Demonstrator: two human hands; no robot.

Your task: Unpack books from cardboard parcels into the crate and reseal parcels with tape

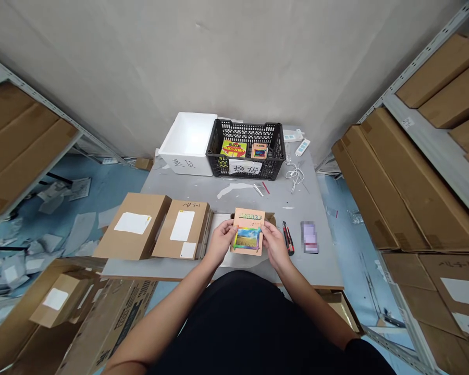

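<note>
Between my two hands is a small book [249, 221] with a peach-orange cover and a picture of a field under a blue sky. My left hand [221, 241] pinches its left edge, thumb on the cover. On the opposite edge, my right hand [275, 245] grips it the same way. The book is held above the table near its front edge, cover towards me. Part of a brown cardboard piece shows behind it, mostly hidden. A red and black box cutter [288, 238] lies just right of my right hand, and a phone [309, 237] farther right.
Two cardboard boxes [135, 221] [180, 224] stand left on the grey table [273, 195]. At the back are a white foam bin [187, 140] and a black crate [245, 165] holding books. Power strips [303, 147] and a cable [295, 177] lie back right. Shelves with cartons [394, 192] flank the table.
</note>
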